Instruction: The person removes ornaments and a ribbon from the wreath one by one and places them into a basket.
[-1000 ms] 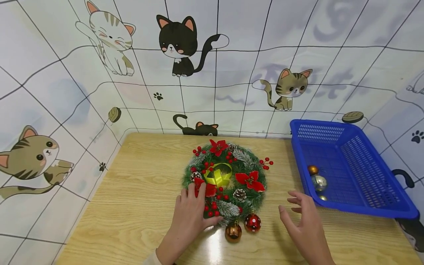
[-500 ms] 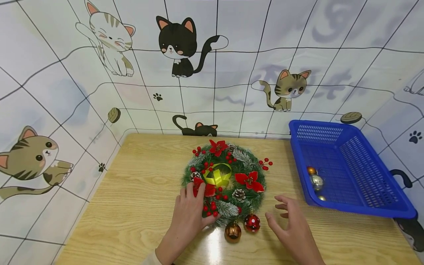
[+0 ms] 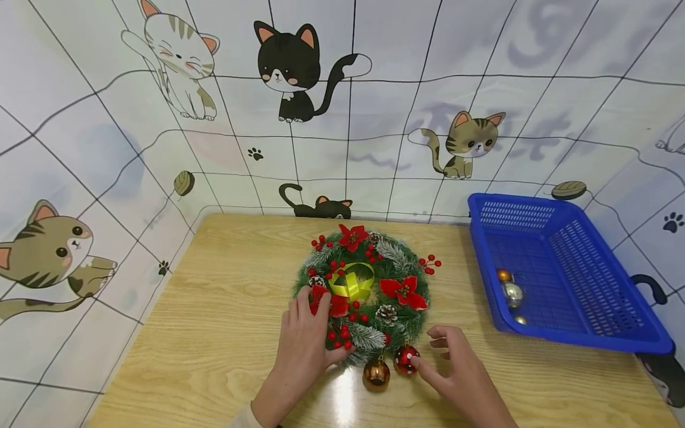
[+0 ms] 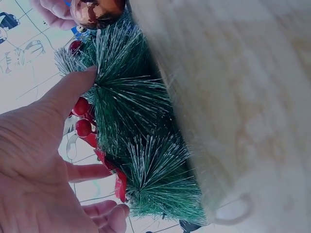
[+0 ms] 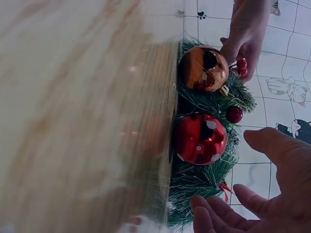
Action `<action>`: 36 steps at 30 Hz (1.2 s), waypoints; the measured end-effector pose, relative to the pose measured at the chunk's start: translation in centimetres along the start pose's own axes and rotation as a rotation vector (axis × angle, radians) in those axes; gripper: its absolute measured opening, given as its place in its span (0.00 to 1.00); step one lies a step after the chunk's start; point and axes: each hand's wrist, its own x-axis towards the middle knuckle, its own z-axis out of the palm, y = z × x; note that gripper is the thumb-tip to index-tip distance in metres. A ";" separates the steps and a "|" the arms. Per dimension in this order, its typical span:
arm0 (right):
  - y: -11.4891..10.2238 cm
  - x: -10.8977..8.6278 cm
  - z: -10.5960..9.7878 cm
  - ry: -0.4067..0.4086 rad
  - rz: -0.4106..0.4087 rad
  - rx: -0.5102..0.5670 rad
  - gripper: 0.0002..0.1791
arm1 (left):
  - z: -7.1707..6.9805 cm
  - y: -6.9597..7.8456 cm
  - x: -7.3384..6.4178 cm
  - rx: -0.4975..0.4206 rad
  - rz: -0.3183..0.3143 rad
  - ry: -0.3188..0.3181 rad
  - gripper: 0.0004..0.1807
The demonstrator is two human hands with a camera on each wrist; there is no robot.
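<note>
A green wreath [image 3: 414, 321] with red flowers, pinecones and berries lies on the table. My left hand [image 3: 302, 339] rests on its lower left side, fingers at a red flower [image 3: 337, 306], thumb touching the frosted greenery [image 4: 121, 92]. A red bauble with white dots [image 3: 405, 361] and a copper bauble [image 3: 376, 375] lie at the wreath's front edge. My right hand [image 3: 455, 368] is beside the red bauble, thumb and fingers spread apart. In the head view its thumb overlaps the bauble; in the right wrist view a gap shows between them.
A blue plastic basket [image 3: 578, 340] stands on the right. Inside, along its left wall, lie an orange ball [image 3: 504, 275], a silver ball [image 3: 512, 293] and a small gold ball [image 3: 519, 320]. A looped yellow ribbon [image 3: 353, 288] lies in the wreath's middle. Cat-print cloth [image 3: 374, 119] surrounds the table [image 3: 214, 297].
My right hand has moved left from near the basket to the red bauble. The left hand stays on the wreath with only slight finger movement.
</note>
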 end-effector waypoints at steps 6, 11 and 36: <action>-0.4 -0.1 0.4 -0.077 0.044 -0.020 0.31 | 0.1 -0.2 0.1 -0.042 -0.052 -0.031 0.73; -0.7 -0.2 0.9 -0.115 0.055 -0.006 0.32 | 0.1 -0.4 0.2 -0.070 -0.082 -0.061 0.77; -1.1 1.0 1.8 -0.182 0.072 -0.012 0.33 | -0.8 -4.0 1.3 -0.310 -0.019 -0.273 0.80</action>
